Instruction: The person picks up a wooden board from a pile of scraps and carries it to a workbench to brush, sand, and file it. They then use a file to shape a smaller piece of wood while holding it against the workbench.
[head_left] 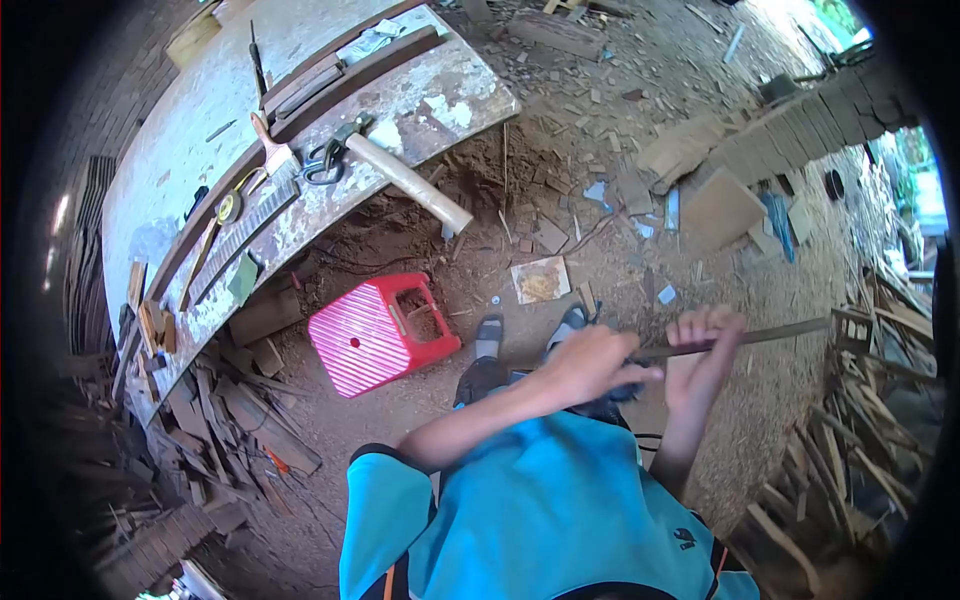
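A long, thin, dark strip (pixel 775 334) runs sideways in front of my torso; whether it is wood or metal I cannot make out. My right hand (pixel 705 335) has its fingers curled over the strip. At the strip's left end my left hand (pixel 595 362) is closed, with its thumb pointing right. Something dark blue shows just under the left hand, too hidden to name. Below and ahead are my feet in sandals (pixel 488 335) on the dirt floor.
A red-and-white striped plastic stool (pixel 360 340) stands left of my feet. On the worn workbench (pixel 440 85) lie a hammer (pixel 405 182) with its handle past the edge, a paintbrush (pixel 277 150), a tape measure (pixel 229 207) and scissors (pixel 322 165). Scrap wood (pixel 800 520) lies at right.
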